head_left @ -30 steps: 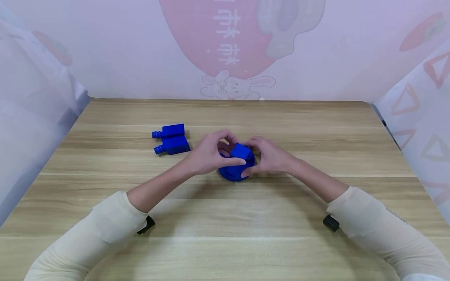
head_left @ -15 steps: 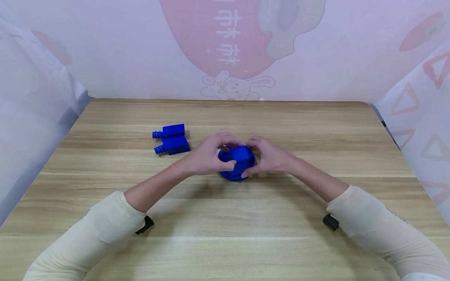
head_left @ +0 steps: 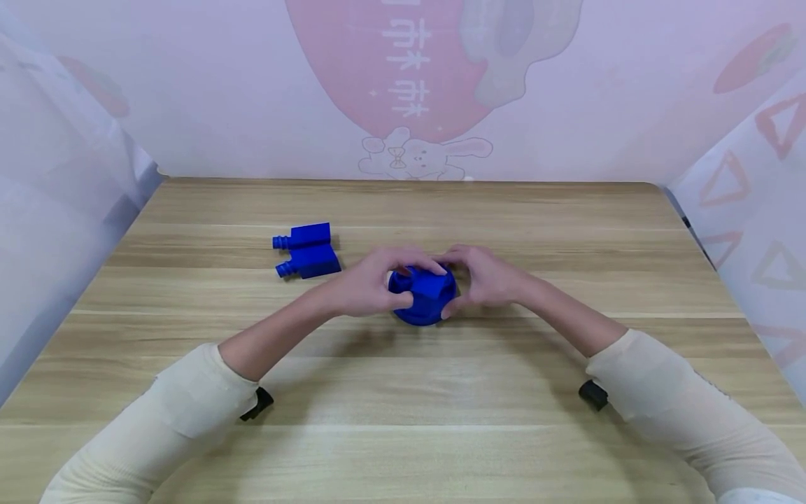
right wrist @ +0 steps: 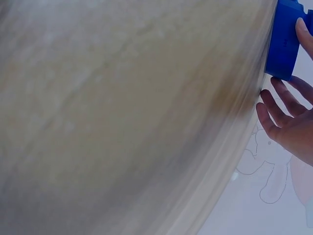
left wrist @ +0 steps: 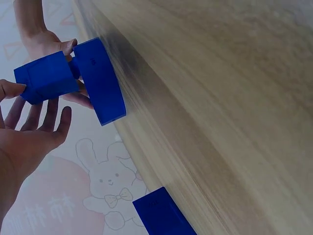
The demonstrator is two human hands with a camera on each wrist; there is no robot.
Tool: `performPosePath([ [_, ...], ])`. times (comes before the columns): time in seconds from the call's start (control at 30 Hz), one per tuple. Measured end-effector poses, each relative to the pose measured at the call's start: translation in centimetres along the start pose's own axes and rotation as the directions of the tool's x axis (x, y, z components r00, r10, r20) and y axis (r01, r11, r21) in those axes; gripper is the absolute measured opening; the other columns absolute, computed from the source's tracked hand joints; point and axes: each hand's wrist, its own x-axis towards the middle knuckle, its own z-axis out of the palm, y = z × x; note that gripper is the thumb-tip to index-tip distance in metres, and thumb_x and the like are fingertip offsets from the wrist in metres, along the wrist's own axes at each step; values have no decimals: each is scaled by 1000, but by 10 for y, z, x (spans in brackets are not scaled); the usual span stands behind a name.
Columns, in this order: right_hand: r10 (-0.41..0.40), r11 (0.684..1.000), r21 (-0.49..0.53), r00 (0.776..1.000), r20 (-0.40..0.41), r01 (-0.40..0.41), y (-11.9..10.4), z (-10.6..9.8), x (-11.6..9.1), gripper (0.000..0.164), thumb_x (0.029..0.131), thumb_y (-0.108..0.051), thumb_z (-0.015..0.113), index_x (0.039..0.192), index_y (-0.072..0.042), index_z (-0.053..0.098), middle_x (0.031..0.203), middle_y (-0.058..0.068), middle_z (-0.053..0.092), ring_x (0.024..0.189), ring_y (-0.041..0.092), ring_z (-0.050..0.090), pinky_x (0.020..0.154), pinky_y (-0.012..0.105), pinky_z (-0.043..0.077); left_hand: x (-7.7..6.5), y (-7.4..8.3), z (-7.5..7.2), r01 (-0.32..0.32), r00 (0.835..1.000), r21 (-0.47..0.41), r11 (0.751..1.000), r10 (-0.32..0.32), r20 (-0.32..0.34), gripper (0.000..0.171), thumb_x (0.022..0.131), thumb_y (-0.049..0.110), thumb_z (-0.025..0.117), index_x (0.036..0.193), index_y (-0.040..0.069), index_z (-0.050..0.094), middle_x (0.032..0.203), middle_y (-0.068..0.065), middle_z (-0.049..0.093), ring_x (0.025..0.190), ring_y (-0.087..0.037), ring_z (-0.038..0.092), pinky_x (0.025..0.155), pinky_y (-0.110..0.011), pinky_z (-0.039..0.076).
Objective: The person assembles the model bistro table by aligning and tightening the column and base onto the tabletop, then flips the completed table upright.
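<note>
A round blue base (head_left: 420, 315) sits on the table, with a blue block (head_left: 430, 283) standing upright on it by a narrow neck (left wrist: 74, 67). My left hand (head_left: 368, 283) is at the block from the left; in the left wrist view its thumb and fingertips pinch the block's top end (left wrist: 24, 88). From the right, my right hand (head_left: 490, 280) grips the base's rim, thumb at the front and fingers behind. The right wrist view shows that thumb on the blue piece and the remaining fingers spread below it.
Two blue blocks (head_left: 315, 261) with ringed necks lie side by side on the wooden table (head_left: 403, 392), left of my hands. A printed curtain (head_left: 239, 91) stands behind the table's far edge, with others at both sides.
My left thumb has drawn back leftward from the block's front, and its fingers have shifted over the block's far side. The block's top has turned slightly. My right hand stays at the base.
</note>
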Motion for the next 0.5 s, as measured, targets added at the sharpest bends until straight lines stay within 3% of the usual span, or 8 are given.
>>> performPosePath([
  [0.2, -4, 1000, 4, 1000, -15, 4, 1, 0, 0, 84, 69, -26, 98, 140, 2, 62, 129, 14, 68, 122, 30, 62, 108, 49, 48, 2, 0, 8, -22, 999, 68, 997, 24, -29, 40, 86, 13, 82, 123, 7, 71, 131, -10, 68, 120, -26, 59, 99, -48, 52],
  [0.5, -10, 1000, -20, 999, -33, 9, 2, 2, -1, 80, 70, -22, 97, 138, 3, 62, 128, 14, 69, 122, 30, 62, 108, 48, 47, 3, 10, 17, 96, 982, 104, 990, -77, -173, 55, 77, 25, 94, 118, 1, 65, 110, -8, 69, 104, -24, 63, 96, -45, 55],
])
